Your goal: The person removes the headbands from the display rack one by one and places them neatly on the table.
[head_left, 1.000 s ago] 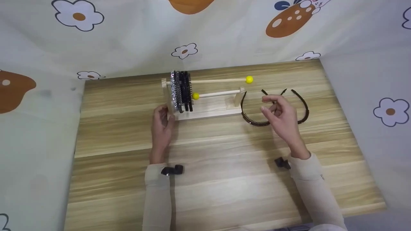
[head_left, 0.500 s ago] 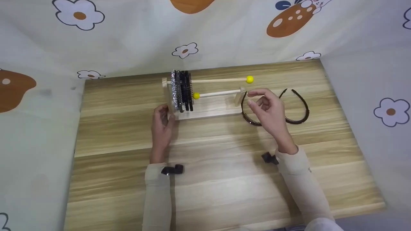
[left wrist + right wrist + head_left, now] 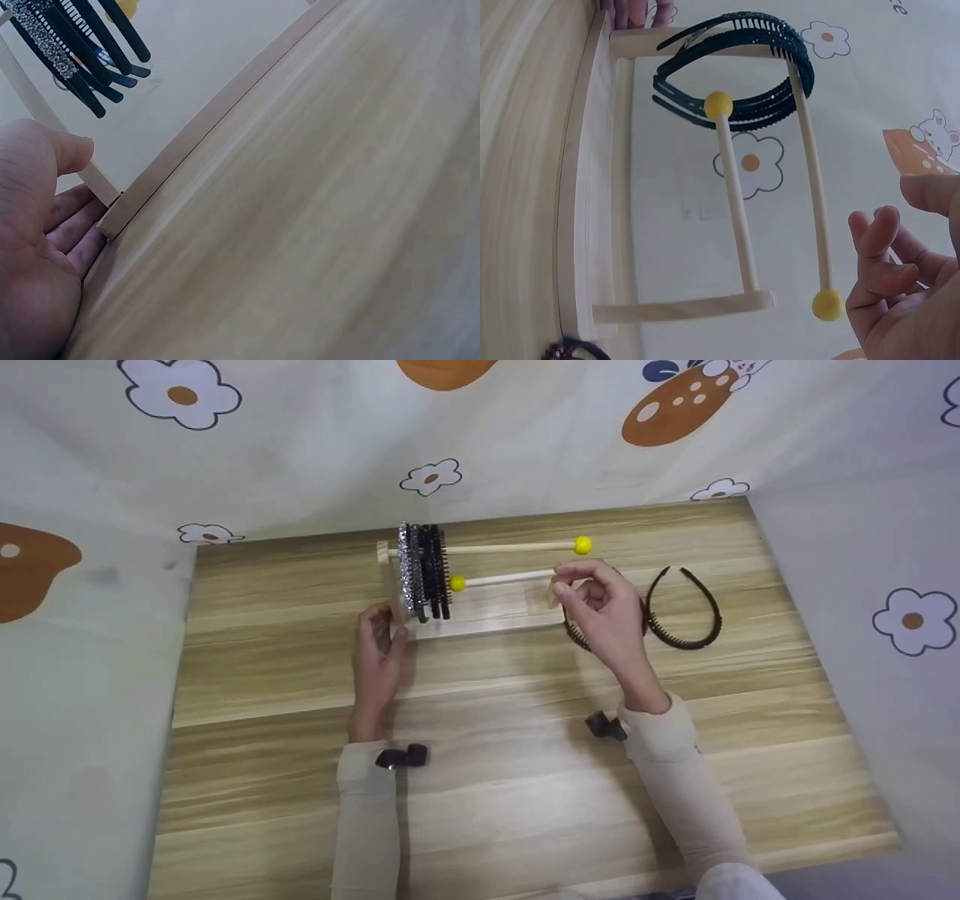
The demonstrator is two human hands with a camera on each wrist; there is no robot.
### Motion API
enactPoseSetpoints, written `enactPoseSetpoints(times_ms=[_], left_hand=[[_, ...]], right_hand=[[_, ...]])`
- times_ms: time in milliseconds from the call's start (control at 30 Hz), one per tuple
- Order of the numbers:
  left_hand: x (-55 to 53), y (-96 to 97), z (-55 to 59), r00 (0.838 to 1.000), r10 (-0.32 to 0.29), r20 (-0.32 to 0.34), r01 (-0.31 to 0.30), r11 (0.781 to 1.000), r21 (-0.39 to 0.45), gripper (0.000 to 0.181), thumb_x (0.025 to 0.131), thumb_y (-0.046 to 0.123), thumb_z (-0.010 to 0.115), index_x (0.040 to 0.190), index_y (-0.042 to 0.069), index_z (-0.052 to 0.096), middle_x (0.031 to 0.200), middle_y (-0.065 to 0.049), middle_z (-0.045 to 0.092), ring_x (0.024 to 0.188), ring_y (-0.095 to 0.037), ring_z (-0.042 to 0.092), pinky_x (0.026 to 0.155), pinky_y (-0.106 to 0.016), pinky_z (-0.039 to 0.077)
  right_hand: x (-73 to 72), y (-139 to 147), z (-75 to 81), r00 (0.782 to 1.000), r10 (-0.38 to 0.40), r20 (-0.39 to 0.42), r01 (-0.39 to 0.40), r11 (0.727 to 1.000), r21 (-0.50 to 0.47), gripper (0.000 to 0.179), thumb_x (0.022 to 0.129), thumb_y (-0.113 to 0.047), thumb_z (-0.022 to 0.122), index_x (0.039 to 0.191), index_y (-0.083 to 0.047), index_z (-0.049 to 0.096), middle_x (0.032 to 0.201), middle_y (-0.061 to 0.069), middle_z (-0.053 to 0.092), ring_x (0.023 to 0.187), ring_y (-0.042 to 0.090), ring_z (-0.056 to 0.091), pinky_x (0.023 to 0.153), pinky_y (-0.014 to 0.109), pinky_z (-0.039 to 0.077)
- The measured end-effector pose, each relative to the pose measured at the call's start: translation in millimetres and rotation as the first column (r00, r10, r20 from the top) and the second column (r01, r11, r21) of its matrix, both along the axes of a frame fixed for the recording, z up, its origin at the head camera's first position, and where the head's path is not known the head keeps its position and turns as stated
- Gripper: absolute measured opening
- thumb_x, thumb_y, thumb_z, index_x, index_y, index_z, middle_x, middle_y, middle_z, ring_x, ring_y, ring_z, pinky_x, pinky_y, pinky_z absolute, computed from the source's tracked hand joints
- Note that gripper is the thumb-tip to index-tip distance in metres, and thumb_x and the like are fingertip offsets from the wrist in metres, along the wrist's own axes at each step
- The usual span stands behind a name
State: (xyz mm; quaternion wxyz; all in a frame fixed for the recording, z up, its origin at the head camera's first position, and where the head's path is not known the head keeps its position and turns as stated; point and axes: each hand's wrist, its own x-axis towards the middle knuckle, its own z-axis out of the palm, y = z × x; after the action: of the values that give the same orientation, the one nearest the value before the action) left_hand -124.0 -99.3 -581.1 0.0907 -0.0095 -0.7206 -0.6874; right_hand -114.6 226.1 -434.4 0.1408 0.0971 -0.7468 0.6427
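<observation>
A wooden stand has two rods tipped with yellow balls. Several black headbands, one with silver glitter, hang together at the left end of its longer rod. My left hand holds the stand's left end. In the left wrist view, the thumb lies at the upright post and the fingers reach behind the base corner. My right hand hovers beside the stand's right post, fingers loosely curled, with nothing between thumb and fingers. In the right wrist view it appears off to the right of the longer rod's yellow ball.
Right of the stand, a dark toothed headband lies on the wood-grain table. Another headband lies partly hidden under my right hand. Patterned cloth with flowers rises behind and beside the table.
My right hand has moved left, from above the headbands on the table to the stand's right post. My left hand and the stand have stayed in place.
</observation>
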Motion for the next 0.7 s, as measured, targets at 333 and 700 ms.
enactPoseSetpoints(times_ms=[333,700], left_hand=[[-1.2,1.1,-1.6,0.999,-0.016,-0.033,0.018,0.999,0.043,0.043,0.109,-0.004,0.062,0.149,-0.009,0.046,0.156,-0.031,0.055,0.154,-0.043,0.048,0.136,-0.039,0.035],[-0.5,1.3,-1.7,0.999,-0.019,-0.040,0.023,0.996,0.089,0.044,0.107,-0.010,0.060,0.148,-0.012,0.044,0.156,-0.033,0.054,0.154,-0.045,0.047,0.137,-0.039,0.034]], right_hand=[[-5.6,-27,-0.1,0.999,0.035,0.032,-0.033,0.998,-0.060,0.016,0.102,-0.003,0.077,0.113,0.009,0.076,0.095,0.001,0.077,0.061,0.010,0.057,0.051,0.017,0.047],[-9.4,-59,-7.1,0.994,0.102,0.040,-0.100,0.993,-0.066,0.019,0.101,-0.004,0.077,0.114,0.010,0.075,0.097,0.001,0.077,0.060,0.010,0.056,0.050,0.016,0.045]])
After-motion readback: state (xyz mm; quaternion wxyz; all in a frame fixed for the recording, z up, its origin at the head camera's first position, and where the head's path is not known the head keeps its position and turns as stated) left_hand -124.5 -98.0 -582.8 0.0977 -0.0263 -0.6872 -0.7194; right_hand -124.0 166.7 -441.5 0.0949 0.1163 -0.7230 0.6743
